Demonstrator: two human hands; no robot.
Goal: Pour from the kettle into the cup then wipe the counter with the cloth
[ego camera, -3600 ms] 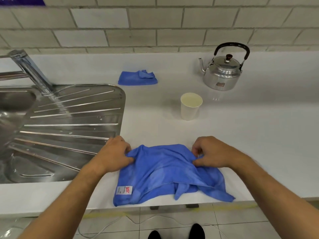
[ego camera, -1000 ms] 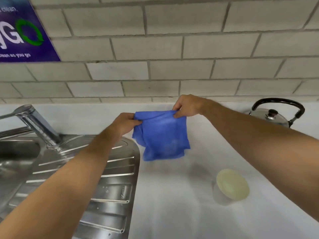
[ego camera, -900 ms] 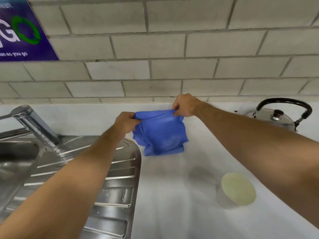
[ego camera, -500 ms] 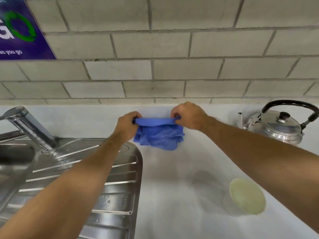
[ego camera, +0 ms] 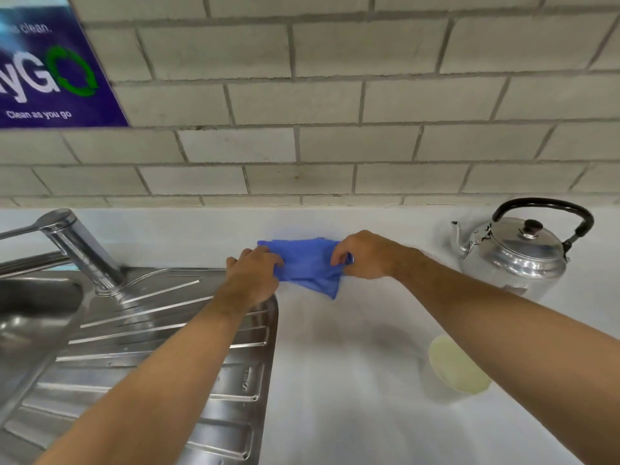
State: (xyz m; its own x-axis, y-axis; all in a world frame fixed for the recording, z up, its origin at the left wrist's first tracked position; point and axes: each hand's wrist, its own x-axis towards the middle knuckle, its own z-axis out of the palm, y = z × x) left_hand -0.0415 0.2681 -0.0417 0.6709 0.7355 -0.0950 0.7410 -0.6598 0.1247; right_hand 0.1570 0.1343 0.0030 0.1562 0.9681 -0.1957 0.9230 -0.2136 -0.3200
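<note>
Both hands reach to the far side of the white tabletop, close to the grey block wall, and hold a bunched blue cloth between them. The left hand has its fingers closed on the cloth's left end, at the far right corner of the steel draining board. The right hand has its fingers pinched together on the cloth's right end. The cloth is crumpled, with one corner hanging toward the near side; whether it rests on the tabletop or is held just above it cannot be told. To the right, well apart from the hands, a shiny metal kettle stands upright at the far right of the tabletop, its black handle arched over the lid and its spout pointing left. Nearer and to the right, a pale paper cup stands upright on the tabletop, partly blurred and just left of the right forearm. At the left, a chrome tap rises at the far edge of the sink, beside the draining board. A purple sign reading "Clean as you go" hangs on the wall at the upper left.
</note>
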